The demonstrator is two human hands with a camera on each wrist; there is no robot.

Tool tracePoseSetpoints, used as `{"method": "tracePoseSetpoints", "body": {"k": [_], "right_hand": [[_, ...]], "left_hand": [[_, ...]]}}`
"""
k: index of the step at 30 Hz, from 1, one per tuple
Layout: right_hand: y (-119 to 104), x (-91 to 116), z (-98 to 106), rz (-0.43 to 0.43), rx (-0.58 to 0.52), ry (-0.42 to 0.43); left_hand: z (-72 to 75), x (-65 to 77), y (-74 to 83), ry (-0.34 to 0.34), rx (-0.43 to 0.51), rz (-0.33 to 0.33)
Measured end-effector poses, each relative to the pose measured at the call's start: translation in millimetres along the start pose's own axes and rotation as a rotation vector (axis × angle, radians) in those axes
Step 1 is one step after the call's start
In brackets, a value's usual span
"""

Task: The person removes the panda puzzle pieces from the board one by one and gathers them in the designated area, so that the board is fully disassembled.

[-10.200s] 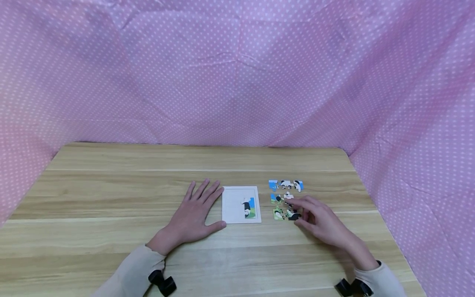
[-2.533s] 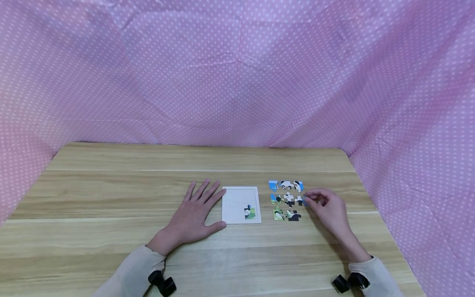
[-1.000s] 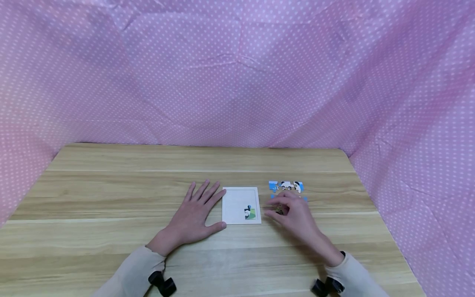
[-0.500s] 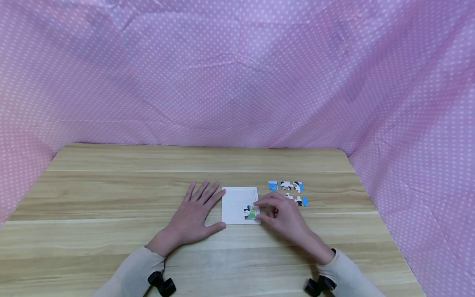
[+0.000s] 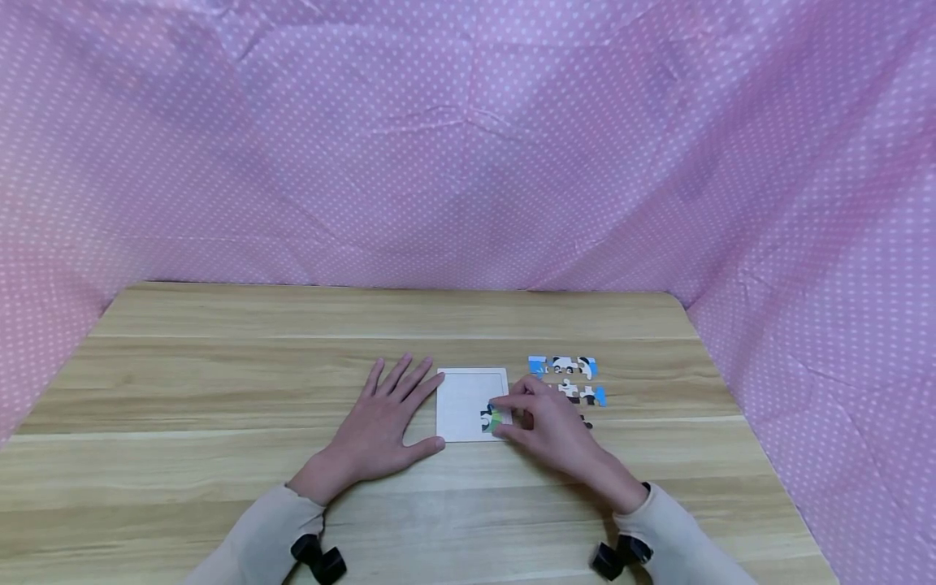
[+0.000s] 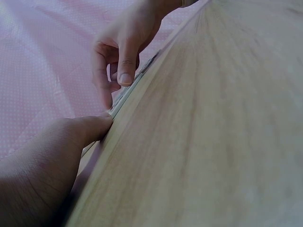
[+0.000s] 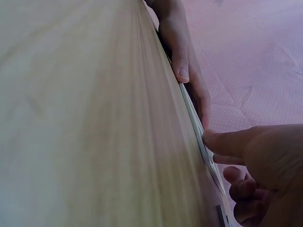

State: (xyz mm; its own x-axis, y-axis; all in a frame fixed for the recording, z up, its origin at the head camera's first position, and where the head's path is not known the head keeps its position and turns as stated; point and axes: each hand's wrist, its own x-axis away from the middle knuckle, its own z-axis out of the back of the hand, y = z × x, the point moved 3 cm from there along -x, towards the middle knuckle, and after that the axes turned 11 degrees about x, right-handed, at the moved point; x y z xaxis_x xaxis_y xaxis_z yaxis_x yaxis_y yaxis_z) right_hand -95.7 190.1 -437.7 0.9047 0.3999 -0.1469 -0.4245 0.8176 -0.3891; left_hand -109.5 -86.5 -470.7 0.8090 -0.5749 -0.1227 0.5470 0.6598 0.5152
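We see the left hand [image 5: 380, 426] lying flat, fingers spread, on the light wooden tabletop [image 5: 219, 390] against the white square puzzle tray [image 5: 464, 398]. The right hand [image 5: 544, 422] curls its fingers at the green-and-black puzzle piece [image 5: 491, 419] in the tray's near right corner; whether it pinches that piece we cannot tell.

A staged recording booth rather than a lived-in room, as far as can be told. Pink cloth with white dots [image 5: 468, 146] hangs as a backdrop on three sides, creased and loosely draped, shutting off whatever lies behind. One pale wooden table [image 5: 219, 366] fills the floor of the enclosure. Small black devices are strapped at both wrists, over beige sleeves [image 5: 256, 544]. Even, flat lighting. No furniture, shelves or windows in view.
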Motion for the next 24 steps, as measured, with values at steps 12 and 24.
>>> {"method": "tracePoseSetpoints", "body": {"k": [12, 24], "right_hand": [[-1.4, -3.4, -2.0, -0.01, 0.023, 0.007], [-0.7, -3.3, -1.3, -0.07, 0.039, 0.041]], "left_hand": [[1.1, 0.4, -0.3, 0.004, 0.003, -0.002], [0.1, 0.5, -0.5, 0.001, 0.004, -0.002]]}}
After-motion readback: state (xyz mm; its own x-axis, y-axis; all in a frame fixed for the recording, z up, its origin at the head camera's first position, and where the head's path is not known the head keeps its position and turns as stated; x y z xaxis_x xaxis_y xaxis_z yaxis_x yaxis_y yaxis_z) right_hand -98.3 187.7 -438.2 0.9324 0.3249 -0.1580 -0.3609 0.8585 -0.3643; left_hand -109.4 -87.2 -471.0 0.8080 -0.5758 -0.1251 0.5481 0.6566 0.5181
